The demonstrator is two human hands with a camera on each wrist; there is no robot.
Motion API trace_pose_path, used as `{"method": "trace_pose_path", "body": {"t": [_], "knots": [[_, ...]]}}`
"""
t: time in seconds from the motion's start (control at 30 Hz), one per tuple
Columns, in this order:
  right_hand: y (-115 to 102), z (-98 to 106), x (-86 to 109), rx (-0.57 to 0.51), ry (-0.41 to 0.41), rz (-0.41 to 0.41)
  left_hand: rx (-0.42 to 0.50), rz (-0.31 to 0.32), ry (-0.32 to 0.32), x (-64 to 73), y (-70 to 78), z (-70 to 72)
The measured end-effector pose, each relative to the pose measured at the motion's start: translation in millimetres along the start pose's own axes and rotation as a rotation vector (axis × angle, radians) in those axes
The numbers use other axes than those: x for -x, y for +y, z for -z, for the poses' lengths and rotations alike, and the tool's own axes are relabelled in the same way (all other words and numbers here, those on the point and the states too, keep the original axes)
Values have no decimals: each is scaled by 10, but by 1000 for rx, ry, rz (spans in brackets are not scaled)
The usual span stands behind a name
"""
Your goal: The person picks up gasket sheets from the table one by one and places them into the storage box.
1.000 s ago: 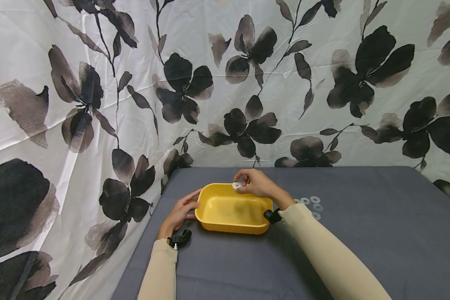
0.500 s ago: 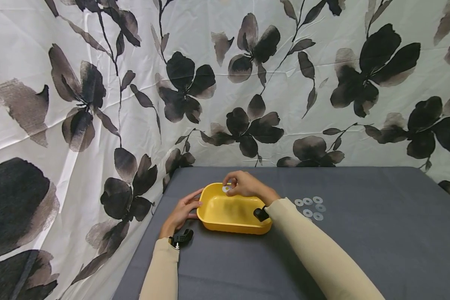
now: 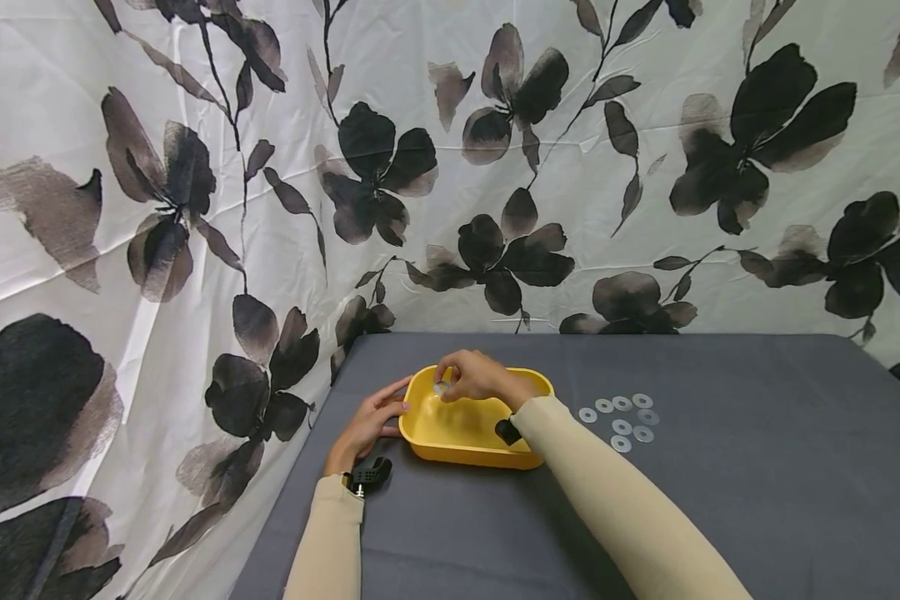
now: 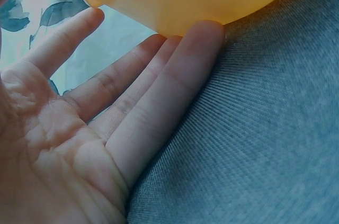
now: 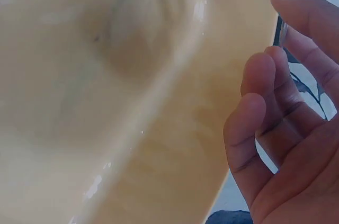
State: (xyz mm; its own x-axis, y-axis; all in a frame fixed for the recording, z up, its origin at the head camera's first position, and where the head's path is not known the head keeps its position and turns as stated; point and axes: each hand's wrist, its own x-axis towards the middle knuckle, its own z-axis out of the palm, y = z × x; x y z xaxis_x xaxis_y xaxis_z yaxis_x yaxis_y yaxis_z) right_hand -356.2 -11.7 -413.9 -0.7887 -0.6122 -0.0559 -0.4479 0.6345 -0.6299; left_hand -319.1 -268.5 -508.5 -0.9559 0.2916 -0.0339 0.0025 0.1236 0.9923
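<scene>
A yellow plastic tub (image 3: 461, 454) stands on the grey table. My left hand (image 3: 369, 427) is at its left end, and in the left wrist view the fairly straight fingers (image 4: 153, 113) touch the outer wall. Over the tub's back left part, my right hand (image 3: 474, 377) pinches a washer (image 3: 441, 388) between thumb and fingertip. The washer tilts inside the line of the rim in the head view. Only its thin edge shows in the right wrist view, where the other fingers (image 5: 246, 113) are bent beside the tub wall (image 5: 159, 150).
Several flat grey washers (image 3: 622, 427) lie on the table (image 3: 757, 467), to the right of the tub. Behind the table and along its left side hangs a white floral cloth (image 3: 420, 292).
My right hand has moved left and slightly down over the tub with the washer, which has tilted. More washers show beside the right sleeve. The left hand stays at the tub.
</scene>
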Motion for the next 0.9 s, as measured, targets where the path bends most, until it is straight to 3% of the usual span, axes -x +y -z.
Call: {"method": "trace_pose_path", "body": {"t": [0.47,0.9], "knots": [[55,-143,-171,88,-64,-49,0,4,-2,18,16,-8],[80,-227,-231,161,-71,-75,18,11,2,28,45,-34]]}}
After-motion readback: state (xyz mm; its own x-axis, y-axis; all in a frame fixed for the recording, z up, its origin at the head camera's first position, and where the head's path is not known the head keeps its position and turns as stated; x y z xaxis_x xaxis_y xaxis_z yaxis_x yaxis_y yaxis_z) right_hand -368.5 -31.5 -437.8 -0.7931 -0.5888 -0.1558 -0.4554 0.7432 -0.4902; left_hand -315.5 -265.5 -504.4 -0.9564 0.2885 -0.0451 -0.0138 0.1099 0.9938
